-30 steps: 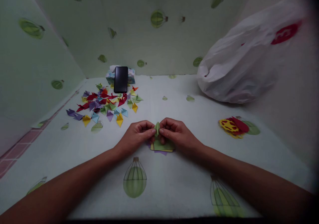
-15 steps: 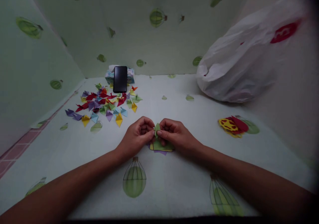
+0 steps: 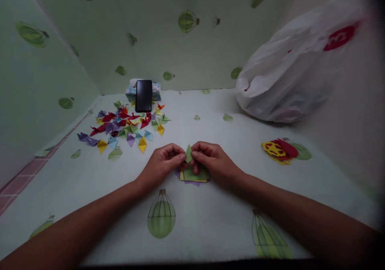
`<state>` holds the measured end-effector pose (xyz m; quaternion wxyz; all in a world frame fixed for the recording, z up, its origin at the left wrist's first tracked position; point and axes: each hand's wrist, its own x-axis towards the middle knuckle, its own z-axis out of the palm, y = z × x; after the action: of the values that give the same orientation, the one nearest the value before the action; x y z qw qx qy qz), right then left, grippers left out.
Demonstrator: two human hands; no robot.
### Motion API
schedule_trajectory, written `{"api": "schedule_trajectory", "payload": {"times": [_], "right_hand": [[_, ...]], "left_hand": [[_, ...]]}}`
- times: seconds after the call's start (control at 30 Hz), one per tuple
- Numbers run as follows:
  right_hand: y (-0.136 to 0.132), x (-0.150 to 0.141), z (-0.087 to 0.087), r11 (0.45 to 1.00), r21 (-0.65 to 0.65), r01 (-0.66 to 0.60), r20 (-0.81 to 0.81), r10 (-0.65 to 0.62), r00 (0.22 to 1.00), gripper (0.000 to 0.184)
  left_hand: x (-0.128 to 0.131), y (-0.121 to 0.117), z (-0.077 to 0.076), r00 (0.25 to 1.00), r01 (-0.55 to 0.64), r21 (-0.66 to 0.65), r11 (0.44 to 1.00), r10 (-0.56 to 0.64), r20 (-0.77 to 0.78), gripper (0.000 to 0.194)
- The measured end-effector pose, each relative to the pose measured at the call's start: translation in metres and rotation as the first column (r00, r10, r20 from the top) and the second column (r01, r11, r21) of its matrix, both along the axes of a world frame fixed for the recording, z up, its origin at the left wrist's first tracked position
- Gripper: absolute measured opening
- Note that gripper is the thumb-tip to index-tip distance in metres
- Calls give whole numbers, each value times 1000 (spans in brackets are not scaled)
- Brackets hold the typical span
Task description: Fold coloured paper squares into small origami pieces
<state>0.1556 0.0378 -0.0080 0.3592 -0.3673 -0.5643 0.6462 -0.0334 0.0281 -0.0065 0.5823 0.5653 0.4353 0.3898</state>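
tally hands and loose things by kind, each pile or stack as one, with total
Left hand and right hand: 2
Held green paper: 1
Paper stack: 1
Folded-paper pile: 1
Cutout pile: 1
Phone: 1
Tissue box: 1
Plastic bag: 1
Total: 9

Over the stack's (image 3: pixel 194 177) far edge, my left hand (image 3: pixel 165 160) and right hand (image 3: pixel 213 158) pinch a folded paper (image 3: pixel 188 154), barring that side. Nearer me than the stack, the table (image 3: pixel 195 222) leaves room between my forearms. Beyond the stack, a broad lane runs to the wall (image 3: pixel 156 41). Left and beyond it, birds (image 3: pixel 128 130), phone (image 3: pixel 143 96) and box (image 3: pixel 157 92) obstruct; right of it, low cutouts (image 3: pixel 274 149), with a bulging bag (image 3: pixel 279 83) farther off.
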Motion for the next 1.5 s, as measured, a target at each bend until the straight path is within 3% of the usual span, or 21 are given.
{"api": "schedule_trajectory", "payload": {"times": [0.4, 0.6, 0.8, 0.97, 1.23, 1.5], "right_hand": [[0, 1, -4, 999, -33, -31, -98, 27, 995, 18], [2, 1, -5, 998, 2, -58, -65, 58, 996, 14], [2, 1, -3, 999, 21, -50, 3, 50, 999, 14], [0, 1, 1, 998, 40, -47, 38, 46, 998, 13], [-1, 1, 1, 995, 89, -51, 43, 47, 998, 24], [1, 1, -1, 995, 96, -22, 57, 16, 998, 18]], "left_hand": [[-1, 2, -3, 995, -101, 15, 995, 100, 7, 18], [0, 1, -3, 995, -86, 83, 993, 90, -38, 18], [2, 0, -3, 997, -73, 67, 995, 70, 37, 26], [0, -1, -4, 998, -40, 59, 997, 42, -40, 18], [1, -3, -1, 975, -85, 143, 986, 112, -194, 20], [-2, -2, -4, 975, -51, 189, 981, 89, -202, 18]]}}
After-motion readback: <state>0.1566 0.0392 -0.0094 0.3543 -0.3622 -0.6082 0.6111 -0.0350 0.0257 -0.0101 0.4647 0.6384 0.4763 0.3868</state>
